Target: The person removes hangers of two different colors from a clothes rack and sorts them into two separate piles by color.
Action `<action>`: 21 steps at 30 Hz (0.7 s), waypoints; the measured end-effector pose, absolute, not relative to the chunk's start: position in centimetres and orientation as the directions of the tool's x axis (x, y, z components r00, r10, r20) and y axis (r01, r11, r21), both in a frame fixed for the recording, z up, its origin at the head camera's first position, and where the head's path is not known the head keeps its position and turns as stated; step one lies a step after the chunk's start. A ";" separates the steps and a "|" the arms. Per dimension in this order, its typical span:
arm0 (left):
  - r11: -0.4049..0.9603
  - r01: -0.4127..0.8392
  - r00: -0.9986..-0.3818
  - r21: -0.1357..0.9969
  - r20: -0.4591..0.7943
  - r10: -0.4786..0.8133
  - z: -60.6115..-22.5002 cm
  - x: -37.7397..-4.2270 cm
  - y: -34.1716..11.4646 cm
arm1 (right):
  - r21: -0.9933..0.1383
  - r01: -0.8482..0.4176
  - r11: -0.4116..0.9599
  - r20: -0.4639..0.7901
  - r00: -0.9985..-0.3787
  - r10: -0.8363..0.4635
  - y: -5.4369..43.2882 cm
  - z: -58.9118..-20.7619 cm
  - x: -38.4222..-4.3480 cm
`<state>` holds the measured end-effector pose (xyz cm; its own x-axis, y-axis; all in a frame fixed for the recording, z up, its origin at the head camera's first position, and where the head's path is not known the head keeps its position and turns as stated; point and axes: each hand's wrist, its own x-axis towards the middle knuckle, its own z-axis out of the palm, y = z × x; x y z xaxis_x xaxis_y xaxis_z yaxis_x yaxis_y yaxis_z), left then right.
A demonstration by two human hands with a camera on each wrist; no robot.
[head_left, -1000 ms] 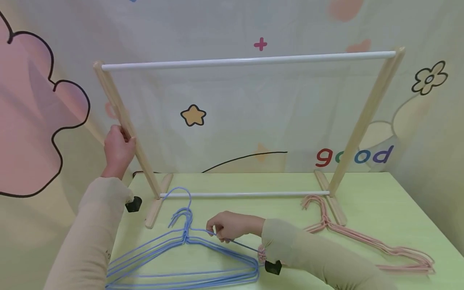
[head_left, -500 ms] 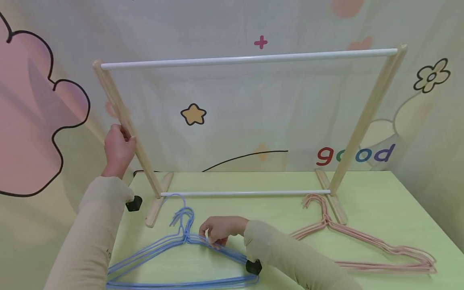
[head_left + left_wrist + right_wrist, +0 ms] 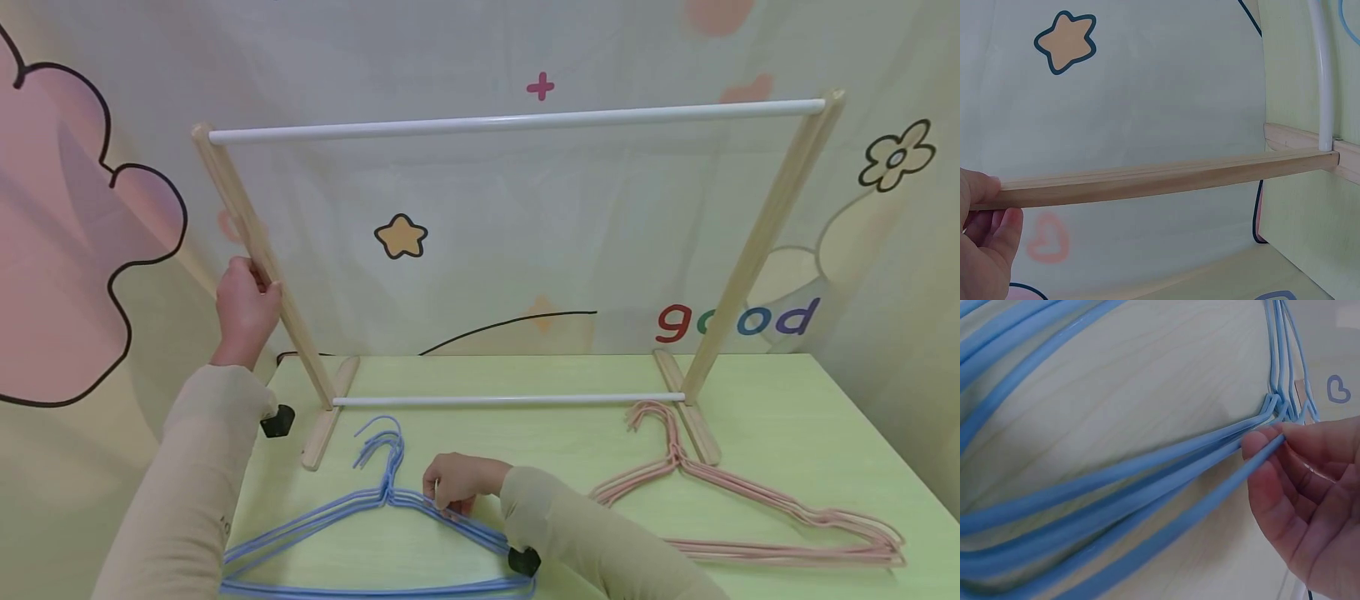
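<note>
My left hand grips the left upright of a wooden rack with white bars; in the left wrist view, thumb and fingers close around the wooden upright. A stack of blue hangers lies on the table in front of the rack, hooks pointing to the back. Over its right shoulder is my right hand. The right wrist view has this hand pinching the arm of one blue hanger, slightly apart from the others below it.
Several pink hangers lie stacked at the right, their hooks by the rack's right foot. The rack's white top bar spans above the table and a lower bar runs behind the hangers. A printed curtain hangs behind.
My right hand has lowered the pinched blue hanger onto the stack, and its hook has moved from the rack's lower bar toward the other hooks. The left hand keeps its grip on the upright.
</note>
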<state>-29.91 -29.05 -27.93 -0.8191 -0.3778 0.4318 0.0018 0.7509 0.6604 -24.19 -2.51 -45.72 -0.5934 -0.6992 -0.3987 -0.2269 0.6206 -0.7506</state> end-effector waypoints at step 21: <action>0.741 -0.015 -0.842 0.671 0.391 -0.371 -28.0 -29.9 -29.2 | -0.472 -0.571 0.672 -0.249 -0.644 -0.723 -2.0 -46.9 -24.4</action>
<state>-29.94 -29.22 -27.98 -0.8420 -0.3712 0.3914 -0.0145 0.7410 0.6714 -24.38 -1.96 -46.92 -0.6442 -0.7230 -0.2495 -0.5712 0.6717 -0.4719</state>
